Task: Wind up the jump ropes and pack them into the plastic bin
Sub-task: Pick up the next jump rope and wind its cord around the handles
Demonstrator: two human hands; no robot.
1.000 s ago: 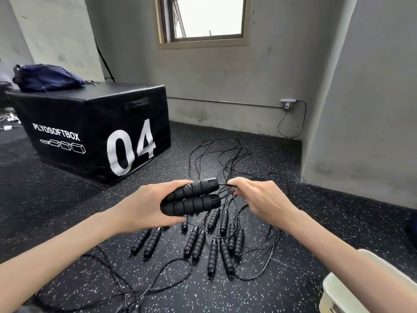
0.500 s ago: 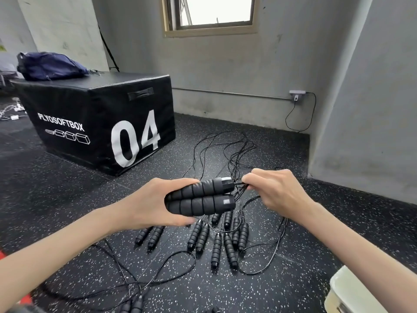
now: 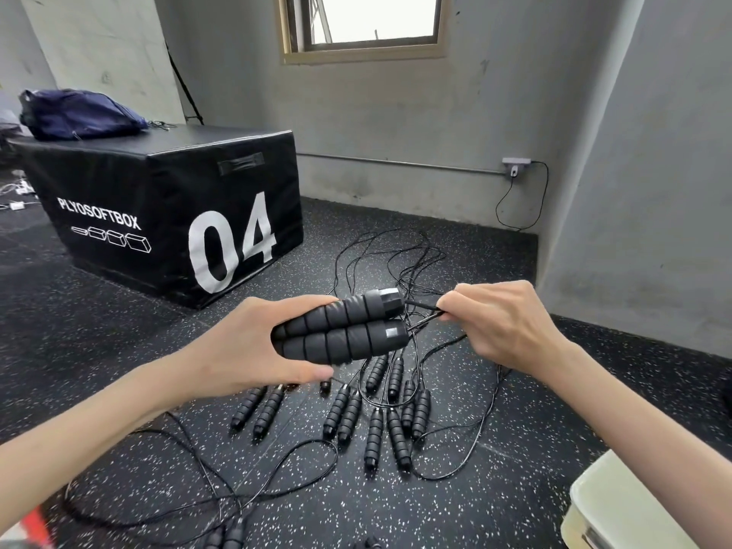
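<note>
My left hand grips two black foam jump rope handles side by side, held level above the floor. Just right of the handle ends, my right hand pinches the thin black cords that come out of them. Below on the speckled floor lie several more black handles in pairs, their cords trailing loose toward the wall and toward me. A pale plastic bin shows its corner at the bottom right.
A black plyo box marked 04 stands at the left with a dark blue bag on top. Grey walls close the back and right. A socket with a cable is on the back wall.
The handles and both hands sit slightly higher and further right in view as my head shifted. My right hand keeps its pinch on the cords, now a little further from the handle ends.
</note>
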